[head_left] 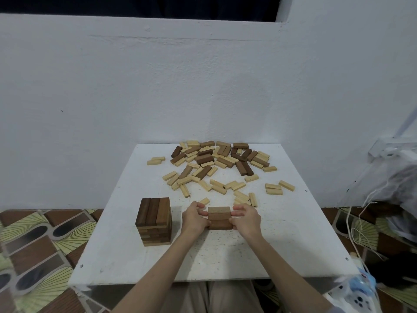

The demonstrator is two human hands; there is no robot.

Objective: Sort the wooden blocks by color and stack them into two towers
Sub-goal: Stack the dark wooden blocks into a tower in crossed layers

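A tower of dark brown blocks (154, 221) stands on the left part of the white table (225, 256). Just right of it, three dark blocks (219, 218) lie side by side, pressed together. My left hand (194, 217) grips their left ends and my right hand (246, 216) grips their right ends. A loose heap of mixed dark and light blocks (216, 159) lies at the far side of the table. Scattered light blocks (216, 186) lie between the heap and my hands.
A white wall rises right behind the table. Patterned floor tiles (33, 245) lie to the left. At the right are plastic bags (404, 188), white cords and a blue-white object (358, 290) near the table's corner. My legs show under the front edge.
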